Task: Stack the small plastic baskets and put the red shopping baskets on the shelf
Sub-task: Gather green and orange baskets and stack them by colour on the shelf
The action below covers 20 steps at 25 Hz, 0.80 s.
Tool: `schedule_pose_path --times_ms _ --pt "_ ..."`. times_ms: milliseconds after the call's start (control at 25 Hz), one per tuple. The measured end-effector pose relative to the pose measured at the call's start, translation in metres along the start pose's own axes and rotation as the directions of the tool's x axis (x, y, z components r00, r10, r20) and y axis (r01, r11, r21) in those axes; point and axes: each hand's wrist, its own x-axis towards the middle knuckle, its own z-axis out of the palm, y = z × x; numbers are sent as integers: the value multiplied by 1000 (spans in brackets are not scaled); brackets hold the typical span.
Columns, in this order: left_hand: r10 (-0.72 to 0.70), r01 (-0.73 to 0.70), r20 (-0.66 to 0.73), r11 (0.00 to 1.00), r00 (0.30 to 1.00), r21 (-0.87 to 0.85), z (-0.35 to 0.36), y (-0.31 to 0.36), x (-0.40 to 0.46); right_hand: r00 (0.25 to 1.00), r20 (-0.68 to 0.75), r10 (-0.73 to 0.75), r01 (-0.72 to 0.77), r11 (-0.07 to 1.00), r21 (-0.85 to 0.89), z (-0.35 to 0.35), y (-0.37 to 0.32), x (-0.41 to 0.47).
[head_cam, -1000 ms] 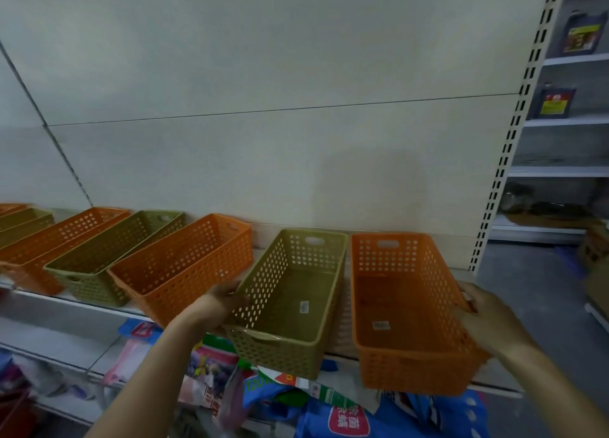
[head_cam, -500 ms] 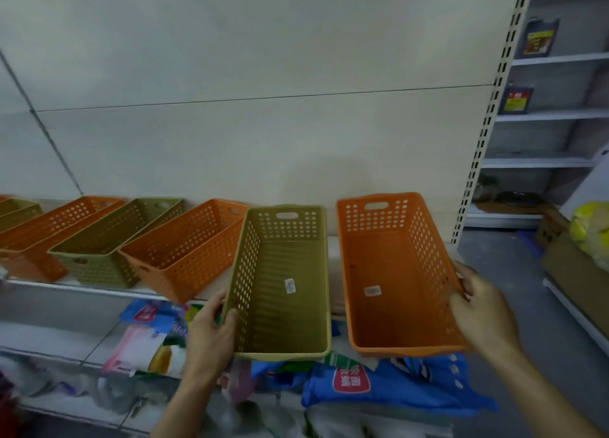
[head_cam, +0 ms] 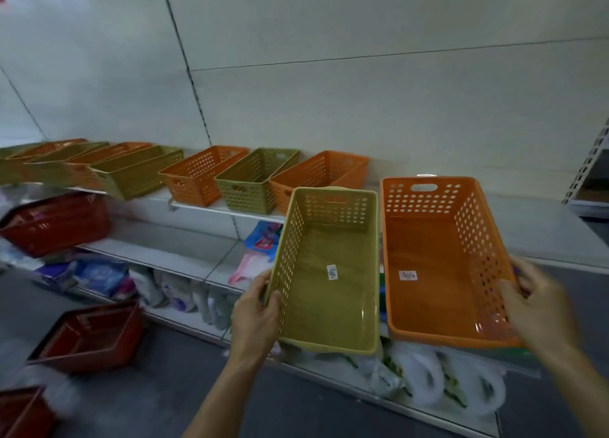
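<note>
My left hand [head_cam: 257,312] grips the left wall of a green small basket [head_cam: 329,292], held off the shelf. My right hand [head_cam: 537,309] grips the right wall of an orange small basket [head_cam: 435,272] beside it. Both baskets are empty and carry a white sticker inside. Several more orange and green small baskets [head_cam: 244,177] stand in a row on the upper shelf [head_cam: 211,208]. One red shopping basket [head_cam: 56,223] sits on the left of the lower shelf. Two others [head_cam: 89,335] stand on the floor at lower left.
Packaged goods and white bags [head_cam: 428,375] fill the bottom shelf under the held baskets. Blue and purple packs [head_cam: 99,272] lie lower left. A white back panel [head_cam: 362,74] rises behind the shelf. Grey floor [head_cam: 158,388] spreads before the shelving.
Both held baskets have come off the shelf edge toward me and lower. My view has swung left and down, bringing the longer basket row and the red shopping baskets into sight.
</note>
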Motion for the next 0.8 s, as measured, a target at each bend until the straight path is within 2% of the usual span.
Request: schedule_pose_path --times_ms 280,480,600,800 --pt "-19 15 -96 999 995 -43 -104 -26 31 999 31 17 -21 992 122 66 -77 -24" --pt "52 -62 -188 997 981 -49 -157 -31 115 997 -76 -5 23 970 244 139 -143 9" --pt "90 -101 -195 994 977 -46 -179 -25 179 992 -123 5 29 960 279 191 -183 40" --pt "168 -181 -133 979 977 -92 -202 -11 273 974 -219 63 11 946 323 243 -235 83"
